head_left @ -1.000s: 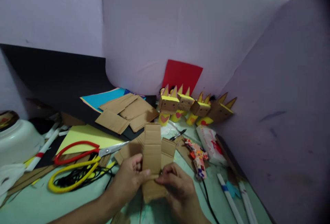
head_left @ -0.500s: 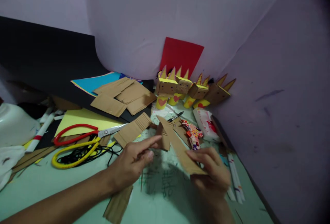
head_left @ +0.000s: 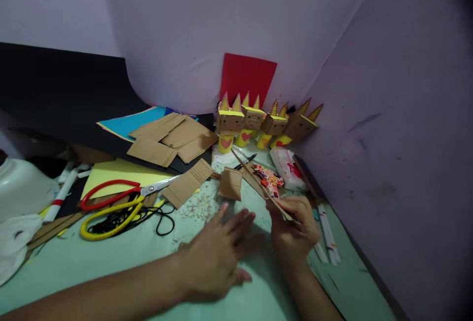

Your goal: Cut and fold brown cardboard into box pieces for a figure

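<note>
My right hand [head_left: 295,225] pinches a long cardboard strip [head_left: 254,181], now seen nearly edge-on and slanting up to the left. My left hand [head_left: 218,254] is stretched out low over the green tabletop [head_left: 121,272], fingers spread and slightly blurred, holding nothing. Whether it touches the surface I cannot tell. Just beyond its fingertips lies a small creased cardboard piece [head_left: 230,183]. A ridged cardboard piece [head_left: 187,183] lies to its left, by the tips of the scissors [head_left: 121,203] with red and yellow handles. Brown crumbs are scattered between the ridged piece and my left hand.
Black cord [head_left: 121,220] lies tangled under the scissors. Several cardboard pieces [head_left: 152,149] rest on black paper at the back left. Horned cardboard figures [head_left: 231,123] stand by a red sheet [head_left: 248,77]. A wrapped packet [head_left: 288,168] and white markers [head_left: 328,235] are on the right.
My left hand has gone from pointing near the strip to lying lower, fingers spread. My right hand has turned the strip from its flat face to its edge. The view has shifted slightly right.
</note>
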A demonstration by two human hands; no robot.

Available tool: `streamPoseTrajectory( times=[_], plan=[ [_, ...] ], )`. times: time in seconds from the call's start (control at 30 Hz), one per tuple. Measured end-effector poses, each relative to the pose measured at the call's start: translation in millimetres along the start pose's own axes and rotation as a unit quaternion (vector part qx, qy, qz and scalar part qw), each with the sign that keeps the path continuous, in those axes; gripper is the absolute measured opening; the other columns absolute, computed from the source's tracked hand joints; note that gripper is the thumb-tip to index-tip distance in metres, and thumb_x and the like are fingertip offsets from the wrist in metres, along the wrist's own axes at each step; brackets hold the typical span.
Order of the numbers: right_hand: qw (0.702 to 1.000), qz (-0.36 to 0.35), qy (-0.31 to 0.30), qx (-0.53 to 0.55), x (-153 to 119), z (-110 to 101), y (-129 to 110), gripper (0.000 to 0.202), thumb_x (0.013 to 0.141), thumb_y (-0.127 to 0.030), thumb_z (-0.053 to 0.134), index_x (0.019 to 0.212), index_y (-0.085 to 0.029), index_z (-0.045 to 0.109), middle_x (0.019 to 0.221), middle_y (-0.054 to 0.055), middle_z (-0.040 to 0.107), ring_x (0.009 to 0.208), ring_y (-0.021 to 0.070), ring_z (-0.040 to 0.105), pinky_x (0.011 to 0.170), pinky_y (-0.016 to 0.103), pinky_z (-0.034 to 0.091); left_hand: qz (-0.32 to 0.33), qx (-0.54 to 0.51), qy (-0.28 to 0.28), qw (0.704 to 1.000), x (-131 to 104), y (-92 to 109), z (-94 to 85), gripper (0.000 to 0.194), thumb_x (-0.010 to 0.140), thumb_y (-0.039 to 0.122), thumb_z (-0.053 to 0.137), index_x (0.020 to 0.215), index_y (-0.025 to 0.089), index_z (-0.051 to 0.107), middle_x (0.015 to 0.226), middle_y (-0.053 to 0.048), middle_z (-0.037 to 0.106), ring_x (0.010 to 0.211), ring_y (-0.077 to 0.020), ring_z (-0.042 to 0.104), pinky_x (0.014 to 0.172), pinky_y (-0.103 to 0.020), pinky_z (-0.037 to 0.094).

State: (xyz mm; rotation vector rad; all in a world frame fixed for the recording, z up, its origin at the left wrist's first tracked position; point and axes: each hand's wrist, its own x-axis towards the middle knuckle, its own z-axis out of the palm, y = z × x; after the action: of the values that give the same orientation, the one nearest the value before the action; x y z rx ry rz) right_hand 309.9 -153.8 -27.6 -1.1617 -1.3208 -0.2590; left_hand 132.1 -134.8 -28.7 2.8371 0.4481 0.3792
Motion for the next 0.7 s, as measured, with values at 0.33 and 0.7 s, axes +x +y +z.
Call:
streamPoseTrajectory(
  times=[0.33,0.7],
  plan=[
    [0.988,-0.055,-0.137,0.047,-4,2,-5,0.027,0.068,-0.008,0.051,0.088,-0.023,0.061,0.078,0.003,0.054,0.067,0.0162,0.056,0.057,0.028,0.043,-0.242,0.199,0.144,0.939,-25,-64,-38.3,0.027,0.082,0.023,0.045,0.092,0.009,0.066,0.11,-0.021,0.062,0.119,-0.0384,0.042,0.1,-0.064,0.015],
    [0.93,-0.055,-0.362,-0.038,-47,-8,-36,0.025,0.067,-0.004,0.049,0.079,-0.019,0.065,0.067,0.004,0.063,0.057,0.0142,0.058,0.05,0.022,0.042,-0.073,-0.129,0.048,0.988,-44,-2,-18.8,0.04,0.065,0.0,0.041,0.099,0.017,0.054,0.093,-0.009,0.055,0.086,-0.0225,0.05,0.076,-0.035,0.046]
  ],
)
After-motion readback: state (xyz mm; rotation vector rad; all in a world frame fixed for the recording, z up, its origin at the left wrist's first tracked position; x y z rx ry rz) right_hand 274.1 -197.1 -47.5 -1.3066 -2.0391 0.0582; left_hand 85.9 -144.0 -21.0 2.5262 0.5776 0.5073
